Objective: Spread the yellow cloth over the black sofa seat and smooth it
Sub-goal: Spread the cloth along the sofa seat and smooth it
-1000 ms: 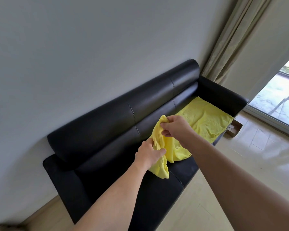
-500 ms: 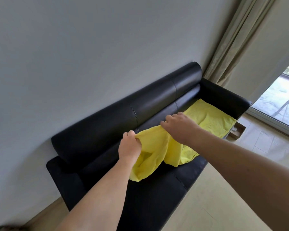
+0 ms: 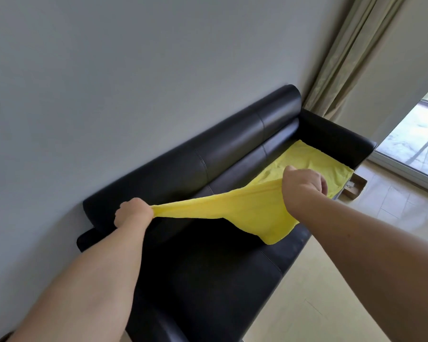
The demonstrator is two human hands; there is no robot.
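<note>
Now the yellow cloth (image 3: 235,213), bunched between close-set hands a second ago, is drawn into a taut band above the black sofa seat (image 3: 208,267). The left hand (image 3: 133,213) and right hand (image 3: 303,185) each keep a closed grip on an end, well apart. Lowering and smoothing likely come next; another yellow piece (image 3: 314,166) already lies at the far end.

Single head-worn wide-angle view, looking forward and down from above the long black leather sofa (image 3: 232,183), tilted, close over both bare forearms, pale grey wall filling the upper left, beige curtain (image 3: 351,58) upper right
</note>
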